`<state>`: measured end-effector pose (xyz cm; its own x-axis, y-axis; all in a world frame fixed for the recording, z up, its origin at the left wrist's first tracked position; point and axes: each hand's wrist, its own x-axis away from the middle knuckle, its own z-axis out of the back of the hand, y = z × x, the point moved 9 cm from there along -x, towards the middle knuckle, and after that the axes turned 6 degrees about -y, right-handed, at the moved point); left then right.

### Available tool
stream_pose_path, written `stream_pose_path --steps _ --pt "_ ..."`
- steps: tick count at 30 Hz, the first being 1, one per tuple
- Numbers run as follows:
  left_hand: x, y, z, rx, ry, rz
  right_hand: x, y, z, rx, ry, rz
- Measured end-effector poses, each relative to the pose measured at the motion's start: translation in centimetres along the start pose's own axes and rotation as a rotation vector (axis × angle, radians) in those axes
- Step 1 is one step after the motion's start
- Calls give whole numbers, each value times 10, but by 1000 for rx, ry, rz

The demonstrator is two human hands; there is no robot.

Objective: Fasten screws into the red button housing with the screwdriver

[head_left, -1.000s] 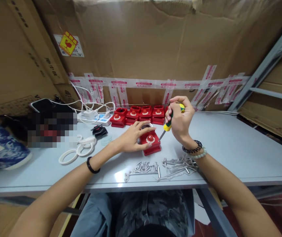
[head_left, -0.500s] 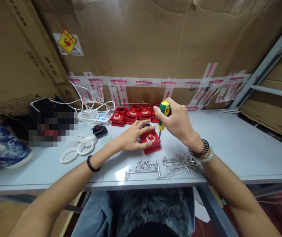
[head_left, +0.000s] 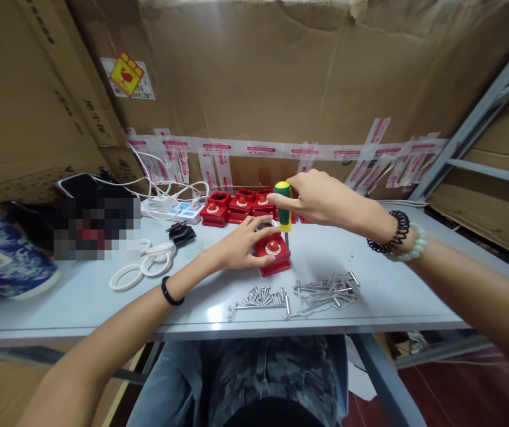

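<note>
The left hand [head_left: 236, 249] clasps the red box [head_left: 276, 265], twelve o'clock of the screws [head_left: 262, 296]. The right hand [head_left: 321, 197] has its grip wrapped around a screwdriver [head_left: 284, 209], tip at the box's three o'clock edge. Tilted pressure could make it slip; a loose clasp might let the box twist.

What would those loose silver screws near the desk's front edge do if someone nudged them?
The screws would probably scatter, as they lie loose in a heap. Some might roll on their slender shafts, and the glossy desk suggests they'd slide easily.

green and yellow screwdriver [head_left: 283, 201], red housing [head_left: 276, 267], mottled blue-white cup [head_left: 23, 261]
</note>
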<state>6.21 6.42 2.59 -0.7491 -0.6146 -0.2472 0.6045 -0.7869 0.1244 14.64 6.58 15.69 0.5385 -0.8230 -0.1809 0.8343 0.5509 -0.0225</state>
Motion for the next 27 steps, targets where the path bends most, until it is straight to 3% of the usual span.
stream_pose_path --steps 4,7,12,14,19,24,27 --pt "0 -1 1 29 -14 20 -8 4 -1 -65 -168 -32" --pt "1 1 2 44 -17 17 -6 8 -2 19 -233 -39" --pt "0 2 3 39 -23 27 -1 8 10 264 -61 -3" --pt "0 2 3 37 -28 29 0 6 10 255 -86 11" --pt "1 2 3 36 -40 36 9 -14 1 21 -265 222" --pt "0 3 4 40 -27 26 10 -1 5 175 -93 99" --pt "0 4 4 42 -30 23 11 -3 2 77 -105 160"
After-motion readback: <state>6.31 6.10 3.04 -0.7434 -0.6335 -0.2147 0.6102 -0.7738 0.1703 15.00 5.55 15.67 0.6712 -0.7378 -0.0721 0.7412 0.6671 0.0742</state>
